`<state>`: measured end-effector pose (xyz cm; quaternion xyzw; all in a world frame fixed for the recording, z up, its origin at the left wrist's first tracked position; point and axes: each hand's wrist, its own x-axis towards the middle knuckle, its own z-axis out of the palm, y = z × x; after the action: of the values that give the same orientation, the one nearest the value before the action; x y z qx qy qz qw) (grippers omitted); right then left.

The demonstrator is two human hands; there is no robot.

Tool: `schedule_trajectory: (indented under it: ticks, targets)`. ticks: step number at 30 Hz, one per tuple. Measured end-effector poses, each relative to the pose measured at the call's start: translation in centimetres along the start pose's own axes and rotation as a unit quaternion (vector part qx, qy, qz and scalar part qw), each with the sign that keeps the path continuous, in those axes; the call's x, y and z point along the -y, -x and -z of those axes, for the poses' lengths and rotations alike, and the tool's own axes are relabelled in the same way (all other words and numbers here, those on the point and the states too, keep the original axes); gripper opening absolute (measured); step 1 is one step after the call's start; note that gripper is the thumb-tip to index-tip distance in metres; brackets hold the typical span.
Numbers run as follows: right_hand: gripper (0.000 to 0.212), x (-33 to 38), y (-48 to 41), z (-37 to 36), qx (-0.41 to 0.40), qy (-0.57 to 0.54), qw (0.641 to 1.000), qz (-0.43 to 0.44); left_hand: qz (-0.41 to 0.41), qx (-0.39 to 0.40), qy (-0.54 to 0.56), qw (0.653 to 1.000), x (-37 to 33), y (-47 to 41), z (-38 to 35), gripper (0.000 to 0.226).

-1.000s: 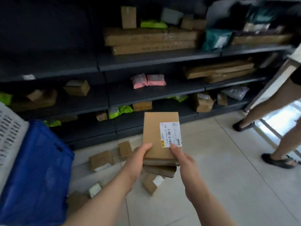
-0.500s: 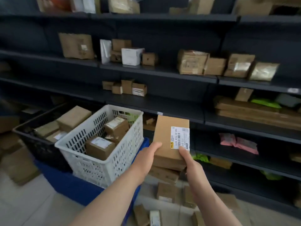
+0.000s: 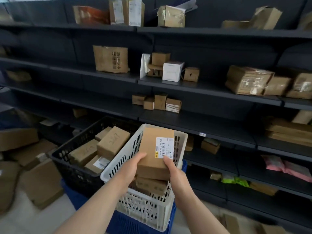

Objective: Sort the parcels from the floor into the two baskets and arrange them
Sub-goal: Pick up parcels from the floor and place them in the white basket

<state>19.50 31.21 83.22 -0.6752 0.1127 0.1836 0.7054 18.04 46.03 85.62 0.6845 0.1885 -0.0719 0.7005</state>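
Observation:
I hold a small stack of brown cardboard parcels [image 3: 154, 149] with both hands, over the white basket [image 3: 125, 159]. The top parcel carries a white barcode label at its right edge. My left hand [image 3: 130, 168] grips the stack's left side and my right hand [image 3: 173, 173] grips its right side, thumb on the label. A second parcel [image 3: 152, 184] lies under the top one. The black basket [image 3: 74, 166] stands to the left of the white one and holds several brown parcels [image 3: 111, 142]. My hands and the stack hide the white basket's inside.
Both baskets rest on a blue crate [image 3: 128, 222]. Dark shelves [image 3: 202, 86] with many boxes fill the wall behind. Larger cardboard boxes [image 3: 42, 181] are piled on the floor at the left. Pink and green bags [image 3: 287, 168] lie on the lower right shelves.
My view turned left from the floor toward the baskets. The stack in my hands has come from beside the white basket to above it.

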Motion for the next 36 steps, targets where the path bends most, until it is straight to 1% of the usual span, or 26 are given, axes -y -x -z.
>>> schedule_trajectory:
  ticks: [3, 7, 11, 12, 14, 17, 19, 20, 22, 26, 30, 32, 34, 35, 36]
  targets:
    - [0.060, -0.4, -3.7, -1.8, -0.014, -0.007, 1.000, -0.018, 0.034, 0.014, 0.014, 0.999, 0.0, -3.9, 1.5, 0.027]
    - [0.074, -0.7, -9.6, -2.1, -0.048, 0.016, 0.998, -0.043, 0.064, 0.028, 0.028, 0.997, 0.3, -10.0, 1.5, 0.024]
    - [0.068, -0.3, -15.8, -1.3, -0.051, 0.022, 0.996, -0.067, 0.092, 0.032, 0.037, 0.995, 1.1, -16.7, 0.4, 0.030]
    - [0.069, -0.2, -17.3, -1.2, -0.051, 0.022, 0.996, -0.073, 0.102, 0.032, 0.041, 0.993, 1.1, -18.1, 0.1, 0.029]
    - [0.079, -0.1, -20.2, -1.1, -0.056, 0.031, 0.995, -0.081, 0.117, 0.036, 0.054, 0.991, 1.1, -20.8, -0.5, 0.028]
    - [0.104, -0.4, -23.9, -0.9, -0.077, 0.034, 0.992, -0.095, 0.145, 0.047, 0.061, 0.986, 1.3, -24.8, -1.2, 0.027]
    - [0.110, -0.4, -25.6, -0.7, -0.092, 0.036, 0.990, -0.104, 0.159, 0.061, 0.058, 0.984, 1.8, -27.2, -1.6, 0.027]
    - [0.108, -0.5, -26.3, -0.7, -0.099, 0.037, 0.988, -0.108, 0.167, 0.068, 0.054, 0.982, 2.0, -28.3, -1.9, 0.026]
    - [0.097, -0.6, -27.6, -0.7, -0.118, 0.030, 0.986, -0.114, 0.179, 0.082, 0.050, 0.979, 2.5, -30.5, -2.4, 0.027]
    - [0.089, -1.4, -30.4, -0.5, -0.166, 0.020, 0.978, -0.128, 0.202, 0.128, 0.022, 0.971, 3.6, -34.6, -3.1, 0.038]
    - [0.086, -1.6, -32.4, -0.4, -0.211, 0.041, 0.964, -0.156, 0.238, 0.177, 0.031, 0.955, 4.5, -37.3, -3.7, 0.030]
    - [0.073, -1.2, -33.1, -0.5, -0.230, 0.068, 0.957, -0.164, 0.245, 0.188, 0.023, 0.951, 4.5, -38.3, -3.8, 0.026]
    - [0.058, -1.0, -33.6, -0.5, -0.249, 0.119, 0.947, -0.163, 0.249, 0.195, -0.001, 0.949, 4.6, -39.1, -3.7, 0.025]
    - [0.052, -0.9, -33.6, -0.5, -0.256, 0.143, 0.941, -0.167, 0.247, 0.196, -0.024, 0.949, 4.6, -39.2, -3.5, 0.029]
    - [0.049, -1.1, -33.6, -0.5, -0.260, 0.160, 0.938, -0.166, 0.242, 0.194, -0.052, 0.949, 4.8, -39.6, -3.4, 0.039]
